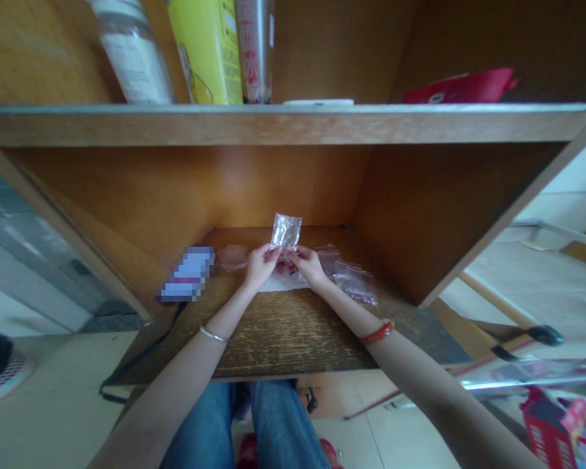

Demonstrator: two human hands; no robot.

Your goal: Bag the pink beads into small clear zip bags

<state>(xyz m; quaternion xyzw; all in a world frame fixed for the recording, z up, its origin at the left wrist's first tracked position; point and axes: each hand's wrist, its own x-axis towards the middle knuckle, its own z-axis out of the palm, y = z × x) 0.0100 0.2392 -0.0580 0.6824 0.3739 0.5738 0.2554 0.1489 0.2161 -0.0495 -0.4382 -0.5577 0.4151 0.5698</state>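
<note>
A small clear plastic bag (pixel 286 230) is held up between both hands over the desk. My left hand (pixel 262 266) pinches its lower left corner, and my right hand (pixel 307 264) pinches the lower right. Beneath them lies a white sheet (pixel 273 284) bearing a small heap of pink and dark beads (pixel 286 268), partly hidden by the fingers. To the right of my right hand are clear zip bags (pixel 354 280), with pinkish beads inside the nearest one. Another flat clear bag (pixel 233 256) rests left of my left hand.
A phone (pixel 186 273) with a blurred screen lies at the left, a dark cord running from it. Overhead, a shelf (pixel 293 127) holds a jar (pixel 137 58), a yellow package (pixel 208 52), a tall can (pixel 256 49) and a red pouch (pixel 461 88). Side walls enclose the desk (pixel 293 339).
</note>
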